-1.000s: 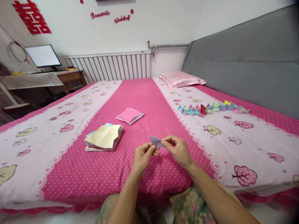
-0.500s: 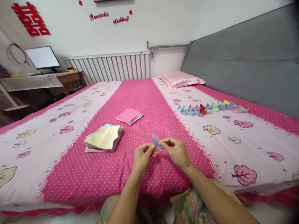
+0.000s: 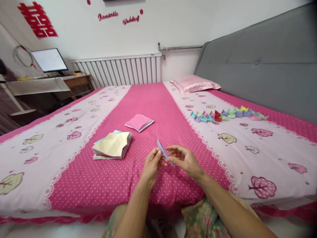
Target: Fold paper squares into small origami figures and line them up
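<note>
A small folded piece of purple paper [image 3: 162,148] is held up over the front of the bed, seen nearly edge-on. My left hand [image 3: 153,161] pinches its left side between thumb and fingers. On the other side, my right hand [image 3: 185,159] has its thumb at the paper's lower right end, with the fingers curled behind. To the left lies a stack of creased paper sheets [image 3: 112,144], pale yellow on top. Beyond it sits a smaller stack of square paper [image 3: 139,122] with pink uppermost.
Several small folded paper shapes [image 3: 218,115] in many colours stand in a row on the right of the bedspread [image 3: 158,99]. A pink pillow [image 3: 194,84] lies near the grey headboard [image 3: 260,59]. At the far left a monitor [image 3: 49,60] stands on a desk.
The purple paper has turned from showing a flat face to nearly edge-on, slanting down to the right. My right fingers have loosened and spread a little. The view has shifted slightly.
</note>
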Demonstrator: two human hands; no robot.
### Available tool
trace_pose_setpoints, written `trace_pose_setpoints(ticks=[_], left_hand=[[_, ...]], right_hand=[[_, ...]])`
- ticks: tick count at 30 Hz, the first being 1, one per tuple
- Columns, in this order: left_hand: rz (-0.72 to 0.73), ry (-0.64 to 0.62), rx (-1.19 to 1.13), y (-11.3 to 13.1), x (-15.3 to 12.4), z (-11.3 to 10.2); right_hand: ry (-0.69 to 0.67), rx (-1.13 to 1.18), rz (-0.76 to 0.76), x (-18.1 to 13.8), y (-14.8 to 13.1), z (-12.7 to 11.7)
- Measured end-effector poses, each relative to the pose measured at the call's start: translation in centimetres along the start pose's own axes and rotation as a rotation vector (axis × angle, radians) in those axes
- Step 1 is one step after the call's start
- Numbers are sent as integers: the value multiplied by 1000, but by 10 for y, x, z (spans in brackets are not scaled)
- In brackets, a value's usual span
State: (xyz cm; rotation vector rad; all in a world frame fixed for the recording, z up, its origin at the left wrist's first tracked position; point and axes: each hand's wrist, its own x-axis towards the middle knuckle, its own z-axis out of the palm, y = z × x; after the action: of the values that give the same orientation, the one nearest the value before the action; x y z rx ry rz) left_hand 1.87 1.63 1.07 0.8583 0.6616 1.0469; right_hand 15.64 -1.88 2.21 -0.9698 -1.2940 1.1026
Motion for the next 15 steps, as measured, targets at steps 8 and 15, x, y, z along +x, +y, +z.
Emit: trace_pose_setpoints(ticks=[8, 15], left_hand=[[20, 1, -12, 0, 0, -1], [42, 13, 6, 1, 2, -2]], right_hand=[[-5, 58, 27, 3, 5, 0], [-37, 114, 54, 4, 4, 0]])
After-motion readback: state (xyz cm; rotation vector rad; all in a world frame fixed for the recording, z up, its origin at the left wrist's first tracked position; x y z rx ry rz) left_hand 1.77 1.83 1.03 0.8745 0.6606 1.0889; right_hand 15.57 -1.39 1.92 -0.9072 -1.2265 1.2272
